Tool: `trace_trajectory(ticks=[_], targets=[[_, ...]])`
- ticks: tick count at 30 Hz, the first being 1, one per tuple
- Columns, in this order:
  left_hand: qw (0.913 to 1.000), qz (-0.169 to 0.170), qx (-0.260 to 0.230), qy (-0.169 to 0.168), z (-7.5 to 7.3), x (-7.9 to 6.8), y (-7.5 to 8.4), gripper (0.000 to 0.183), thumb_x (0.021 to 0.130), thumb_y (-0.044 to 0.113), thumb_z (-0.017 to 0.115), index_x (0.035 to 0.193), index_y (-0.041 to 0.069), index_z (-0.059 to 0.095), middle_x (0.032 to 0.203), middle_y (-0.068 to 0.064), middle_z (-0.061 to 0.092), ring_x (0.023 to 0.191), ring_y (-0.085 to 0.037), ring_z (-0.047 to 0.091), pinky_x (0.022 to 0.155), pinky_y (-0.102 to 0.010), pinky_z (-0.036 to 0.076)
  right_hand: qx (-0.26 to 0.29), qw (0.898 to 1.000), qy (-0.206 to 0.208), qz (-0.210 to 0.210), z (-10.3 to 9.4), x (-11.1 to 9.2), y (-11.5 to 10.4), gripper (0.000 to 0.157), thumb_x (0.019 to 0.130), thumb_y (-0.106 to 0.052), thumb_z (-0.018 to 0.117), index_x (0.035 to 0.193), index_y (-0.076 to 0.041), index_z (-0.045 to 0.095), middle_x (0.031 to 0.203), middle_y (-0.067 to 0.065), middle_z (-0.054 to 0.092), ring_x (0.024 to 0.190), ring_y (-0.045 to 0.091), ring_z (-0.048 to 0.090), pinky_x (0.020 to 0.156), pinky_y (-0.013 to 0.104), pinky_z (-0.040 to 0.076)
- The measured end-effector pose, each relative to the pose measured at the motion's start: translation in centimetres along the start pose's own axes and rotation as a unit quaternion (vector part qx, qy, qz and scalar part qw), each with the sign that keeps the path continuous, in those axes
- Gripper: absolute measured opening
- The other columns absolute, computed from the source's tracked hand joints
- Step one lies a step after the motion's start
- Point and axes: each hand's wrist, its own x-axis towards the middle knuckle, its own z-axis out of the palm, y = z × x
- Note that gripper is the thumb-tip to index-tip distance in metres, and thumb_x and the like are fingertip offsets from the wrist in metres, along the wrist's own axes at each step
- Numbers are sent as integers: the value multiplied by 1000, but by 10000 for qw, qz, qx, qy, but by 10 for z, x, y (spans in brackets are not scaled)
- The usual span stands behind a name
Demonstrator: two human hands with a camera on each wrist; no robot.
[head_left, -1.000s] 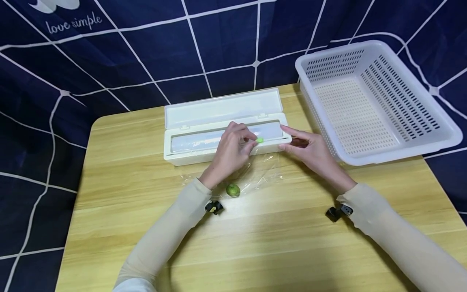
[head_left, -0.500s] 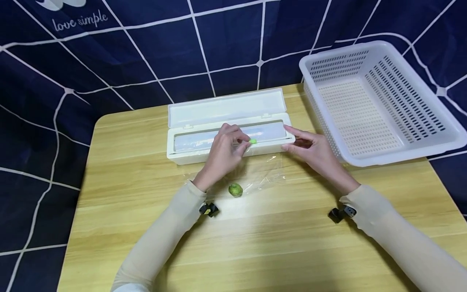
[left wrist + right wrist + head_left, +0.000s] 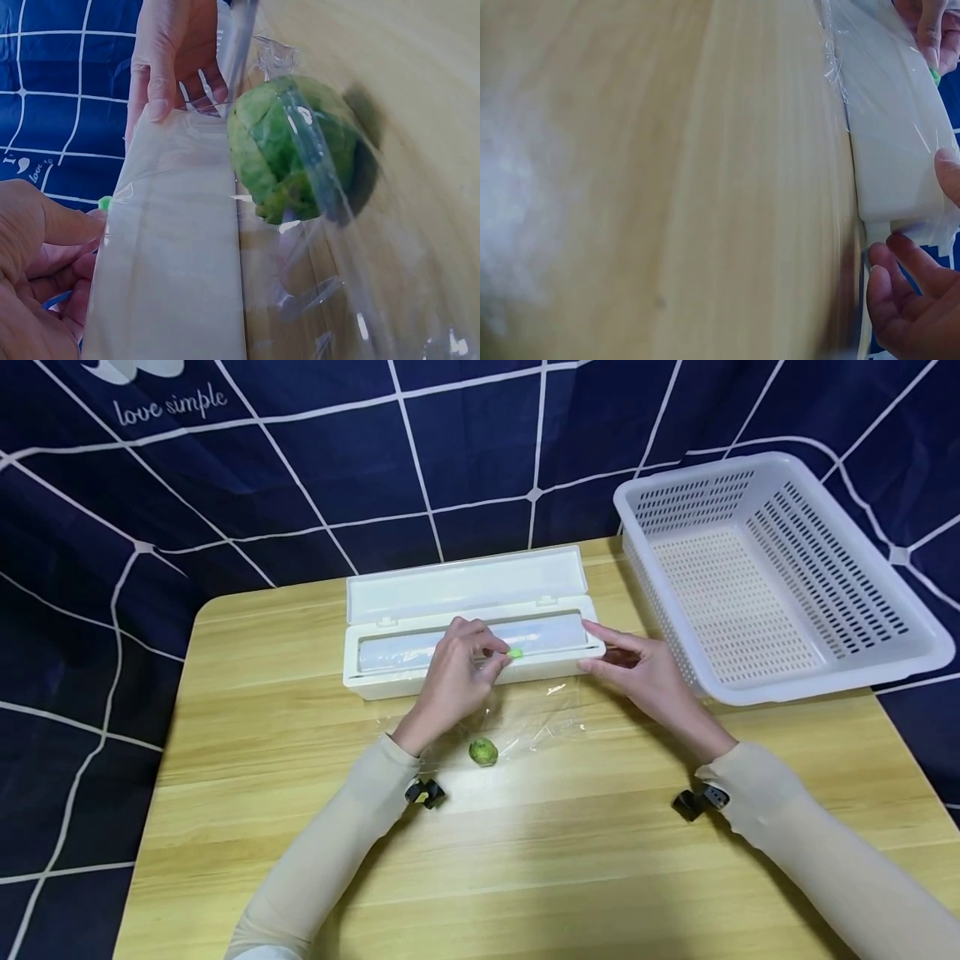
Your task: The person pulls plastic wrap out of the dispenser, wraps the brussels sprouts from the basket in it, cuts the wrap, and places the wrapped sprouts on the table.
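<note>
A white cling film dispenser box (image 3: 551, 667) lies across the table with its lid (image 3: 465, 585) raised at the back and a roll of cling film (image 3: 555, 631) inside. My left hand (image 3: 459, 672) pinches the small green slide cutter (image 3: 515, 652) on the box's front edge. At the box's right end, my right hand (image 3: 637, 668) grips the corner between thumb and fingers. Clear film (image 3: 540, 718) spreads from the front edge onto the table. It drapes over a green Brussels sprout (image 3: 289, 150) in front of the box, seen close in the left wrist view.
A white slotted plastic basket (image 3: 825, 681) stands at the right rear of the wooden table (image 3: 585, 860), near my right forearm. A dark blue curtain (image 3: 480, 452) with white lines hangs behind and along the left side.
My left hand has slid the green cutter leftward along the box's front edge. The right hand keeps its grip on the right end, and the sprout stays where it was.
</note>
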Motion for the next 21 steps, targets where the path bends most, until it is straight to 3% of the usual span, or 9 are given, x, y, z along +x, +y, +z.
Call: trace_trajectory(ticks=[15, 19, 21], targets=[[9998, 33, -60, 170, -3, -3, -6, 7, 94, 2, 85, 100, -1, 82, 93, -5, 70, 94, -26, 54, 84, -36, 44, -89, 10000, 6, 23, -1, 2, -1, 56, 97, -16, 87, 149, -27, 69, 146, 4, 69, 97, 18, 70, 78, 20, 57], [9998, -40, -39, 206, -4, -6, -7, 8, 94, 2, 85, 100, -1, 82, 92, -5, 69, 94, -26, 54, 88, -37, 45, -69, 10000, 1, -8, 0, 1, 0, 56, 96, -15, 88, 148, -26, 69, 148, 4, 67, 97, 17, 71, 78, 20, 57], [9997, -59, -49, 230, -4, -7, -8, 8, 93, 2, 85, 99, -1, 82, 92, -5, 69, 93, -26, 54, 97, -37, 45, -72, 10000, -4, 3, 0, 1, 0, 56, 96, -16, 87, 149, -26, 69, 147, 4, 68, 97, 17, 71, 78, 20, 57]])
